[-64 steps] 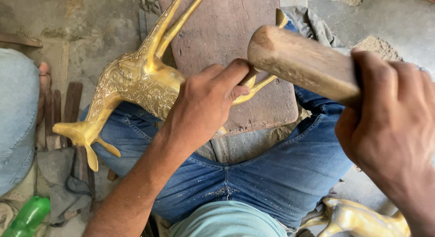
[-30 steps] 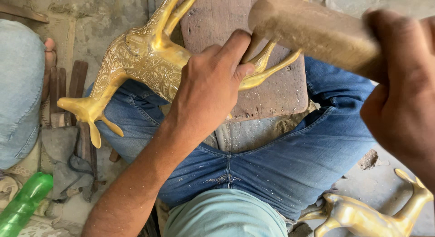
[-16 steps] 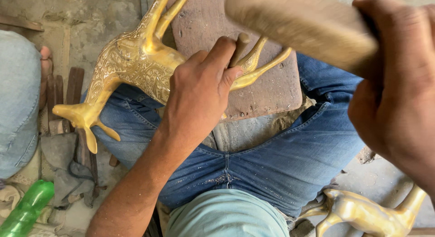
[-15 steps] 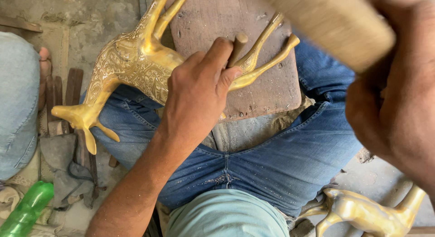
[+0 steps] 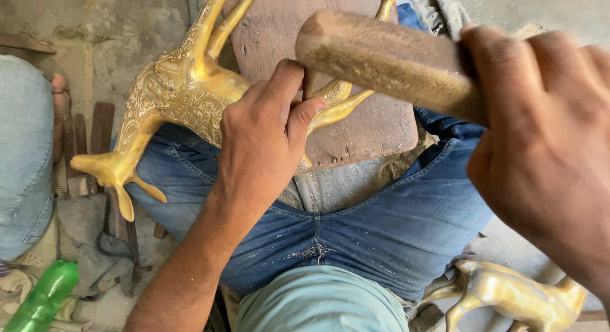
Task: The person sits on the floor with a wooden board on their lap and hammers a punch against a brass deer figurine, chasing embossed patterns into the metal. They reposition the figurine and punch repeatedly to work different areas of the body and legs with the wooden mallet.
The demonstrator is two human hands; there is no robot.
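A golden brass deer figure [image 5: 168, 97] with engraved flanks lies across my lap and a worn wooden block [image 5: 362, 116], head at the lower left, legs pointing up and right. My left hand [image 5: 267, 132] presses on its body and pinches a small upright tool against a leg. My right hand [image 5: 546, 154] grips a thick wooden mallet [image 5: 387, 59], whose blunt end hovers just above the left hand's fingers.
A second brass deer [image 5: 515, 297] lies on the floor at the lower right. A green plastic bottle [image 5: 41, 297] lies at the lower left beside dark metal tools [image 5: 95, 132]. Another person's denim-clad leg [image 5: 22, 154] fills the left edge.
The mallet was raised up and to the right half a second ago; it has now come back down to just over the left hand. The deer has barely shifted.
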